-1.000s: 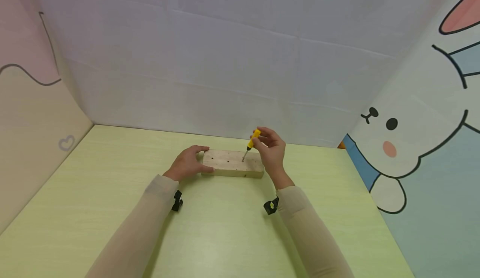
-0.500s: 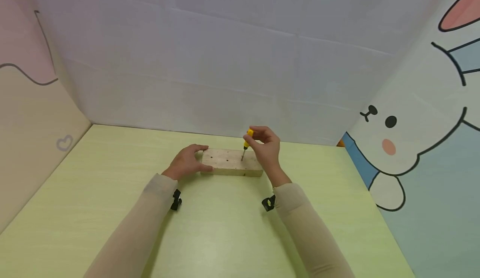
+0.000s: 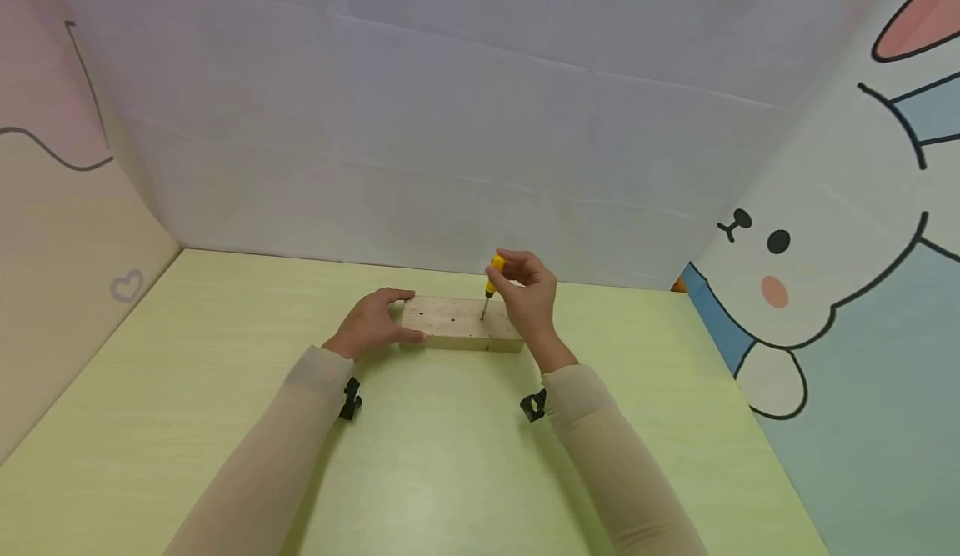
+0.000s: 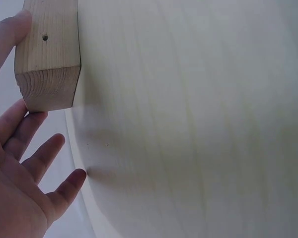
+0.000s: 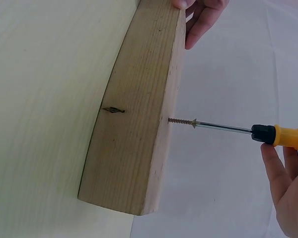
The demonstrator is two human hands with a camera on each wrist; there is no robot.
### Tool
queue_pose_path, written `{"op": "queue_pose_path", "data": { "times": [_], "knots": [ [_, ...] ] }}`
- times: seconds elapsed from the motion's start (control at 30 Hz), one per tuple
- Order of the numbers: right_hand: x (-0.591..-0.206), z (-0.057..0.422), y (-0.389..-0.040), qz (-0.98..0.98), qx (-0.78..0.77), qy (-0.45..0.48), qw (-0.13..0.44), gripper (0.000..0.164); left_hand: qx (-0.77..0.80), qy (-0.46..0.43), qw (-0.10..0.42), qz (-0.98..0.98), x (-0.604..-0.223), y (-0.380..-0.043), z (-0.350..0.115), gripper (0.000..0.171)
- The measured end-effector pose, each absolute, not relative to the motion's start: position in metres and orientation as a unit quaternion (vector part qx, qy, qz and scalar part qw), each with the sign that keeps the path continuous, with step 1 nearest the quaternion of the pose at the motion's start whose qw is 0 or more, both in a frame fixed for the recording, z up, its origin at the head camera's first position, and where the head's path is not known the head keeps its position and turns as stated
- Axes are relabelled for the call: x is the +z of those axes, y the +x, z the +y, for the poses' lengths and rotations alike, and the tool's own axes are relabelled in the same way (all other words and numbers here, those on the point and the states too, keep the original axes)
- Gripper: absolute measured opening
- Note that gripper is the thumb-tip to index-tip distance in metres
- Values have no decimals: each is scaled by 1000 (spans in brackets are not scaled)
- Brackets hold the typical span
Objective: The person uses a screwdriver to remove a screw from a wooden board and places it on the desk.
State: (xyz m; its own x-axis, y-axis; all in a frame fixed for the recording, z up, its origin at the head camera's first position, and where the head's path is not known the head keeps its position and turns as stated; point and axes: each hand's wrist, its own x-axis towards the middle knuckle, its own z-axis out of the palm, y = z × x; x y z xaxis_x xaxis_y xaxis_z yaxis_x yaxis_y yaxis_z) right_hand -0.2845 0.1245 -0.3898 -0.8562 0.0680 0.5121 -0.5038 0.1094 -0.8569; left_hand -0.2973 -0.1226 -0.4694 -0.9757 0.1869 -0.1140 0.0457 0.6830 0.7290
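A pale wooden block [image 3: 438, 328] lies on the table with small dark holes in its top. My left hand [image 3: 369, 323] grips its left end, thumb on the near side and index finger on the far edge. In the left wrist view the other fingers [image 4: 48, 154] spread beyond the block's end. My right hand [image 3: 534, 299] pinches the yellow handle of a screwdriver [image 3: 494, 269], which stands nearly upright. Seen from the right wrist, the tip meets the head of a brass-coloured screw [image 5: 183, 121]. The screw's point is in the block, with much of its thread exposed.
The light yellow-green table [image 3: 435, 456] extends around the block. Behind it rises a white sheet wall [image 3: 450, 122]. A side wall with a cartoon rabbit [image 3: 810, 231] stands at the right, another patterned wall [image 3: 60, 289] at the left. Black mounts [image 3: 533, 405] sit at both wrists.
The screwdriver handle has swung left from a rightward lean to nearly upright, and my right hand has shifted left with its grip closer around it. My left hand keeps its place on the block.
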Motion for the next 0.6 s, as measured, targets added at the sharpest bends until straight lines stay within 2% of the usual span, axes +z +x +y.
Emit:
{"op": "queue_pose_path", "data": {
  "times": [0.6],
  "knots": [
    [-388, 124, -284, -698, 664, 180, 199, 24, 391, 64, 91, 914, -469, -297, -122, 83]
  ]
}}
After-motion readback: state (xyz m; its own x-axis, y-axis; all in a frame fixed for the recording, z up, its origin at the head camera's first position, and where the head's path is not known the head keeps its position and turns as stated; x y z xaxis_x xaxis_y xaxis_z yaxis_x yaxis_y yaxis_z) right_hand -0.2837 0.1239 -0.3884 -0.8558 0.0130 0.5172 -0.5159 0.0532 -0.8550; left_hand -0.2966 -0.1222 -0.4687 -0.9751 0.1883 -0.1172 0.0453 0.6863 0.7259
